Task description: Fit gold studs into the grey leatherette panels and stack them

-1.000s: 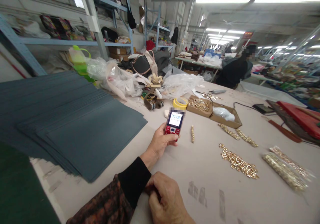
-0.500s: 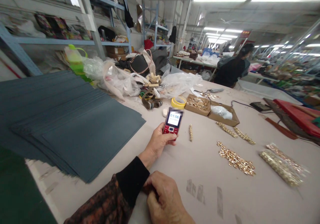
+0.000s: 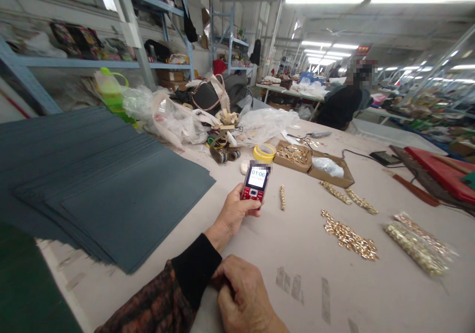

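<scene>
My left hand [image 3: 232,215] is closed around a small red phone [image 3: 255,183] with a lit screen, held upright above the pale table [image 3: 297,254]. My right hand [image 3: 243,296] sits at the bottom edge with its fingers pinched on the black cuff of my left sleeve [image 3: 195,268]. A short gold chain piece [image 3: 282,197] lies just right of the phone. More gold chain links [image 3: 349,238] lie in a loose pile farther right.
A fanned stack of grey sheets [image 3: 92,179] covers the left of the table. Behind the phone stand yellow tape rolls [image 3: 264,152], an open cardboard box of gold parts [image 3: 313,162], plastic bags [image 3: 174,118] and handbags. Bagged chain [image 3: 417,246] lies right. A person [image 3: 347,100] sits behind.
The view has shifted slightly; my left hand with the phone and my right hand on the cuff stay as they were.
</scene>
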### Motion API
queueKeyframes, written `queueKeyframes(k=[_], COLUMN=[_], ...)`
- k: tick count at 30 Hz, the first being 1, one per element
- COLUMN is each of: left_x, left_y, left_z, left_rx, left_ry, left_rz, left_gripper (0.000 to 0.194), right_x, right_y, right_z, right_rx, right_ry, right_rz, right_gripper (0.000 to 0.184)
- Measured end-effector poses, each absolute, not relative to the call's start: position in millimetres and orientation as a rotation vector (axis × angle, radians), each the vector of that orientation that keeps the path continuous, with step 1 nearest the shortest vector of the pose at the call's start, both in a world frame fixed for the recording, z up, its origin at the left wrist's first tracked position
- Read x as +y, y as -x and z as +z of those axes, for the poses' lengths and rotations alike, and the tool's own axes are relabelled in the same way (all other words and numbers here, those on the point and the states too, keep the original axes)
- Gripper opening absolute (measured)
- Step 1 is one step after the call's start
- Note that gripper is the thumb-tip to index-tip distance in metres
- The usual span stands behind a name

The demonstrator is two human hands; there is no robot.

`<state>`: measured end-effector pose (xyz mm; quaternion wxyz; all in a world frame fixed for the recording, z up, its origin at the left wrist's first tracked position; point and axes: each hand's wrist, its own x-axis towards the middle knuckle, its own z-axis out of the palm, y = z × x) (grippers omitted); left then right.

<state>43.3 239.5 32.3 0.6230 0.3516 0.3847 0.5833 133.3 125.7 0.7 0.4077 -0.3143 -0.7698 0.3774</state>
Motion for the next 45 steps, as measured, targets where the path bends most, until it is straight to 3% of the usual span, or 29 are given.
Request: queueKeyframes(k=[45], left_x=[250], left_y=[-37], left_z=[28], left_rx=[0.992], left_ry=[-0.801], left_rz=[1.398], left_gripper=[0.048], right_x=[127], right_y=[-134], right_z=[-1], right_rx=[-1.961], right_ry=[0.824], right_rz=[0.951], right_gripper=[0.041])
